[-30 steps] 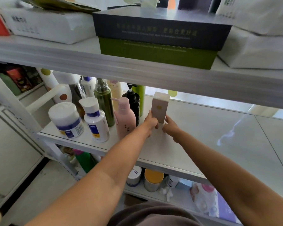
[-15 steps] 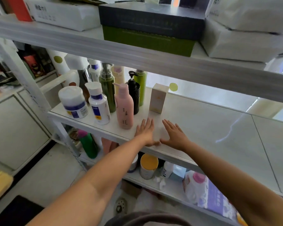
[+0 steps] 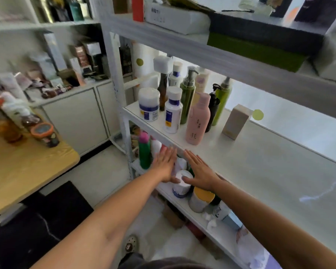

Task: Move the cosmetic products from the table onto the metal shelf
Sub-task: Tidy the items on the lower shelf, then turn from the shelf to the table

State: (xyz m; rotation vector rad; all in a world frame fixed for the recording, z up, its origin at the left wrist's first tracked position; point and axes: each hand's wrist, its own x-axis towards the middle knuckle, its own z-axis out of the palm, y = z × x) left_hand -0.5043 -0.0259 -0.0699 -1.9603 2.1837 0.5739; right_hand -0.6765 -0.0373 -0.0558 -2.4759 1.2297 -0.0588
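Bright daylight comes from behind the metal shelf (image 3: pixel 279 162), glaring off its white surface. The left side is blurred; edges bend.

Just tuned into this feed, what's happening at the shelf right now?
A person stands at the metal shelf with both hands empty: the left hand and the right hand are held out flat, fingers straight, by the shelf's front edge. A beige box stands upright on the shelf, to the right of a pink bottle and its neighbours. More products, among them an orange-lidded jar, sit on the wooden table at left, not yet moved.
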